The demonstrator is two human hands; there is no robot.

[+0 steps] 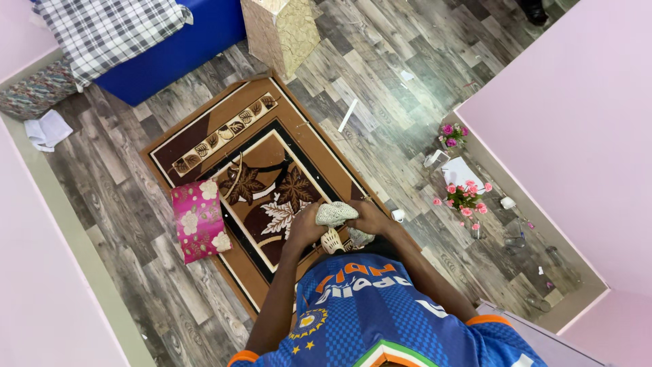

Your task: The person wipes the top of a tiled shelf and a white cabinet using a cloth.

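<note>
Over the brown leaf-patterned rug's [204, 146] near edge, both hands, left [307, 228] and right [370, 217], clasped a pale knitted bundle [335, 213]; an even two-handed grip seemed wise.

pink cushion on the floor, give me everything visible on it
The pink cushion is a flat rectangle in magenta fabric with cream flower patches, largest at its top right and bottom right corners. It looks soft and padded. It lies flat, tilted slightly, its right part on the left edge of the brown leaf-patterned rug and its left part on the grey wood-look floor. Neither hand touches it; the left hand is the closer one, off to its right.
</note>
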